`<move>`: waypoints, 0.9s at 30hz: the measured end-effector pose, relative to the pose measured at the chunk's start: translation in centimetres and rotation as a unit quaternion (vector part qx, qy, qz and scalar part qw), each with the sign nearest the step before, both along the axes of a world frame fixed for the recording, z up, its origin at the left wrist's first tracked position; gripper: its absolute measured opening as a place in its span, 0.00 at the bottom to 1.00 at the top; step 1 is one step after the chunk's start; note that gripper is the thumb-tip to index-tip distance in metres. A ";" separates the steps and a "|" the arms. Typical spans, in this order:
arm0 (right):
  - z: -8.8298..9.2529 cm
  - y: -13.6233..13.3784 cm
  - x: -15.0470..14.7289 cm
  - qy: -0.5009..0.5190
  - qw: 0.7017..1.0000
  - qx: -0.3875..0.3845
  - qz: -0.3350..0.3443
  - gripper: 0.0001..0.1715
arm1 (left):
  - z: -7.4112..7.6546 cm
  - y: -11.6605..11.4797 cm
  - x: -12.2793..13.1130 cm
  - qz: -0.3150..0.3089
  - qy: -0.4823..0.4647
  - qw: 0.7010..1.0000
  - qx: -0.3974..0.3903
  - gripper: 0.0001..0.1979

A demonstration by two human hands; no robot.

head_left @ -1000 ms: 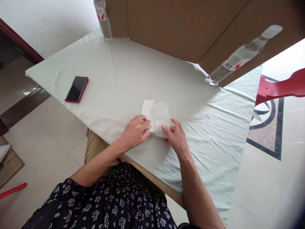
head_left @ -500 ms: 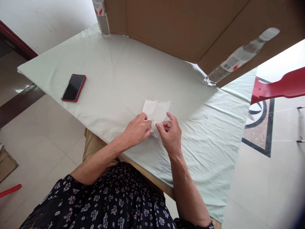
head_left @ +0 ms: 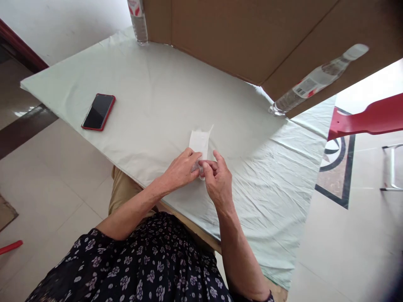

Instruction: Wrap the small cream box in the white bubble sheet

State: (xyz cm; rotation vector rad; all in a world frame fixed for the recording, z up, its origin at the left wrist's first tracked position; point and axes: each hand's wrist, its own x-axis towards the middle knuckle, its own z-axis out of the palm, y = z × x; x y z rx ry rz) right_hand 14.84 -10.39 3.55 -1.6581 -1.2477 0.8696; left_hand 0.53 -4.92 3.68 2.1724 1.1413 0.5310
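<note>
A white tissue point(head_left: 199, 141) lies on the pale green tablecloth point(head_left: 163, 96) near the table's front edge, folded into a narrow strip with one corner sticking up. My left hand point(head_left: 181, 170) pinches its near end with fingers closed. My right hand point(head_left: 216, 181) meets the left hand at the same end, thumb and fingers pinched on the tissue. The near end of the tissue is hidden between my fingers.
A red-cased phone point(head_left: 98, 112) lies at the left of the table. Two clear water bottles point(head_left: 138, 21) point(head_left: 315, 79) stand by a large cardboard sheet point(head_left: 252, 37) at the back. A red chair point(head_left: 368, 119) is at the right, over tiled floor.
My right hand has carried the tissue's right side over to the left, narrowing the sheet into a strip. Both hands have come together at its near end.
</note>
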 end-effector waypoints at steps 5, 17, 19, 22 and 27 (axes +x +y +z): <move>0.5 -0.9 0.0 -0.097 0.992 0.021 0.080 0.35 | -0.8 -0.6 0.0 0.071 -0.111 0.990 -0.053 0.28; 1.0 1.0 3.0 -0.141 0.980 0.024 0.135 0.34 | -2.0 -2.5 2.2 0.150 -0.102 0.981 0.073 0.20; 0.8 1.9 3.4 -0.130 0.985 0.032 0.111 0.34 | -2.1 -2.4 2.2 0.145 -0.097 0.982 0.073 0.18; 0.3 3.0 3.5 -0.129 0.983 0.044 0.122 0.33 | -2.2 -2.3 2.1 0.135 -0.089 0.983 0.087 0.15; 0.0 3.1 3.3 -0.127 0.984 0.074 0.103 0.31 | -1.5 -2.0 1.7 0.128 -0.067 0.987 0.064 0.15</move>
